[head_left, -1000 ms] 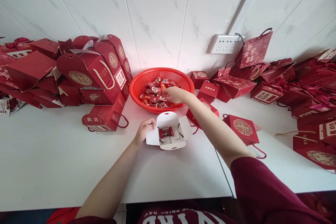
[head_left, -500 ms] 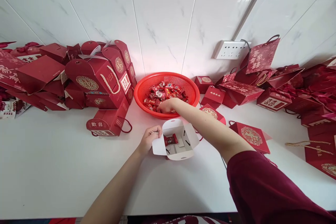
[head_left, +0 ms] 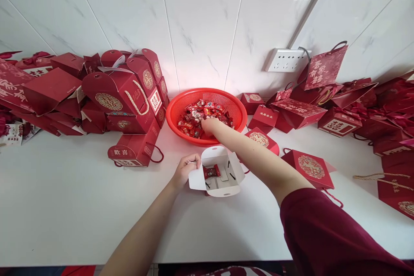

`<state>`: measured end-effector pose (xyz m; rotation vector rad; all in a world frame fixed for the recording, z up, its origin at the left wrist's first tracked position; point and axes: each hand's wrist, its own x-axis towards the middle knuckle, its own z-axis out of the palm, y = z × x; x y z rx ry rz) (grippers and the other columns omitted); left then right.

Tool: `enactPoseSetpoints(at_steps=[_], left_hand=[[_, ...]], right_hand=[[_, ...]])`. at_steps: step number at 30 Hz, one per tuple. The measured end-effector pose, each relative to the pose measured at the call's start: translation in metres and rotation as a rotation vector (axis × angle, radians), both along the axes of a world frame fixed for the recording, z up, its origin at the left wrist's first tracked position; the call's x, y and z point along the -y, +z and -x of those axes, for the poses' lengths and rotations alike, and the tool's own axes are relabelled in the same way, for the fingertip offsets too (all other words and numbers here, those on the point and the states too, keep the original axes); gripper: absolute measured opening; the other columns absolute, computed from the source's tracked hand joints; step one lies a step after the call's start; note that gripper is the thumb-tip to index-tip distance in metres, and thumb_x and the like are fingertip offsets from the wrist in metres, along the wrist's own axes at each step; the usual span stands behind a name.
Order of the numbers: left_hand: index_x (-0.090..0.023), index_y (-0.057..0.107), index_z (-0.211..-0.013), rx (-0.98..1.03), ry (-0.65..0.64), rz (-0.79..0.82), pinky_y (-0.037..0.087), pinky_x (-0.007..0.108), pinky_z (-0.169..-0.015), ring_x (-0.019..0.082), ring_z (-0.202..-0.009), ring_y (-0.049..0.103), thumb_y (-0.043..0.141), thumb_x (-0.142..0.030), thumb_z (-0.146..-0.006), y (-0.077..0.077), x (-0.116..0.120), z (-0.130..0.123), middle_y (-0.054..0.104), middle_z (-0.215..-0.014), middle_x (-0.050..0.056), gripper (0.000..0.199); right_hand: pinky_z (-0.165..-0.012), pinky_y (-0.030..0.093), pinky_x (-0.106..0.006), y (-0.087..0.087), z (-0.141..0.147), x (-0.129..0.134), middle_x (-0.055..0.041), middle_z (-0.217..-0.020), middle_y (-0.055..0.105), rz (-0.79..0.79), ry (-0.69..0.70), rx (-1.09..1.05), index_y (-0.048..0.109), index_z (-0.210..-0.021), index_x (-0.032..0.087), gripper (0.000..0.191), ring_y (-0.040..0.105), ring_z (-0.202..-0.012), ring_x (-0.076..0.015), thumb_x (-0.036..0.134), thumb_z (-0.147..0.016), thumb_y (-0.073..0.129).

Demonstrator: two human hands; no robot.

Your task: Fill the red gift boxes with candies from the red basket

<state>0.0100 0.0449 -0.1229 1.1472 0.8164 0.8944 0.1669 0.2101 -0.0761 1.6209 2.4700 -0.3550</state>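
An open gift box [head_left: 231, 184], white inside with its flaps spread, stands on the table in front of me. One red wrapped candy [head_left: 211, 172] lies inside it. My left hand [head_left: 186, 168] is closed with thumb and fingers pinching the box's left flap. Just behind the box is a round red plastic basket [head_left: 171, 116] holding a heap of red wrapped candies [head_left: 197, 114]. My right hand [head_left: 209, 125] reaches into the basket and dips among the candies. Its fingers point down and away, mostly hidden, so I cannot see whether they hold one.
Stacked red gift boxes [head_left: 106, 95] crowd the left back of the white table [head_left: 80, 207]. More boxes [head_left: 299, 112] and bags fill the right side, one red box [head_left: 312, 168] lying near my right forearm. A white power strip [head_left: 286, 60] is on the tiled wall.
My right hand has shifted right and slightly back within the basket, its fingers now lower among the candies. The left hand still grips the box flap.
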Motion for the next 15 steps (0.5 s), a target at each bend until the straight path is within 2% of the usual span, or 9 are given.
enactPoseSetpoints(at_steps=[3,7,11,15], left_hand=[[-0.017,0.050,-0.064,0.003,-0.003,0.001,0.022,0.022,-0.046,0.008,-0.047,0.034,0.051,-0.021,-0.065,0.000,0.000,0.000,0.044,-0.055,-0.004,0.004],[-0.017,0.050,-0.064,0.008,-0.002,0.003,0.023,0.022,-0.046,0.008,-0.048,0.035,0.051,-0.020,-0.064,0.001,0.000,-0.001,0.045,-0.057,-0.004,0.004],[-0.017,0.050,-0.063,0.011,-0.002,0.009,0.022,0.022,-0.046,0.007,-0.047,0.034,0.051,-0.020,-0.064,0.002,0.001,-0.002,0.044,-0.056,-0.004,0.004],[-0.017,0.050,-0.063,0.010,-0.002,0.011,0.022,0.021,-0.046,0.007,-0.047,0.034,0.052,-0.021,-0.064,0.004,0.002,-0.003,0.044,-0.055,-0.004,0.005]], right_hand=[[-0.091,0.052,-0.043,0.003,0.000,-0.001,-0.0164,-0.123,0.064,-0.012,-0.005,-0.028,0.055,-0.131,0.012,0.044,0.065,-0.105,-0.0269,0.025,-0.090,0.065],[-0.085,0.052,-0.036,0.008,0.000,-0.003,-0.0213,-0.122,0.065,-0.012,0.078,-0.124,0.057,-0.126,0.010,0.042,0.065,-0.105,-0.0307,0.010,-0.084,0.060],[-0.087,0.050,-0.028,0.013,-0.001,-0.003,-0.0123,-0.123,0.067,0.048,0.243,-0.248,0.062,-0.118,0.015,0.037,0.064,-0.108,-0.0243,0.006,-0.083,0.054],[-0.089,0.050,-0.024,0.012,0.003,0.000,-0.0041,-0.131,0.065,0.168,0.393,-0.294,0.061,-0.126,0.022,0.050,0.064,-0.110,-0.0196,0.006,-0.079,0.055]])
